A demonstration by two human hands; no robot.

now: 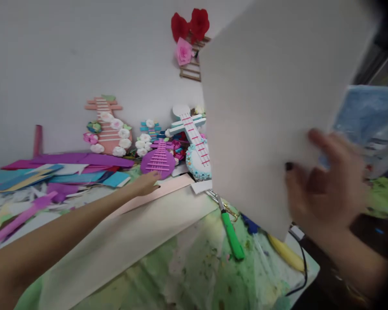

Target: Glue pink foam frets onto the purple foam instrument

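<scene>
My right hand (pixel 330 185) holds up a large white sheet (pixel 261 112) by its right-hand edge, the dark-nailed thumb against the near face. The sheet is tilted and hides part of the wall and table. My left hand (pixel 148 183) stretches over the table, palm down and fingers extended, beside a purple lute-shaped craft (pixel 158 162). Under that arm lie a pale pink strip (pixel 168 193) and a wide cream sheet (pixel 132 237). Whether the left fingertips touch the strip, I cannot tell. A green-handled knife (pixel 232 234) lies on the table below the raised sheet.
A peach lute craft (pixel 108 125) and a white one (pixel 194 142) lean against the wall. Coloured foam scraps (pixel 61 176) pile up at left. A yellow tool (pixel 286 253) and a black cord (pixel 304 271) lie near the table's right corner. Paper flowers (pixel 199 23) hang above.
</scene>
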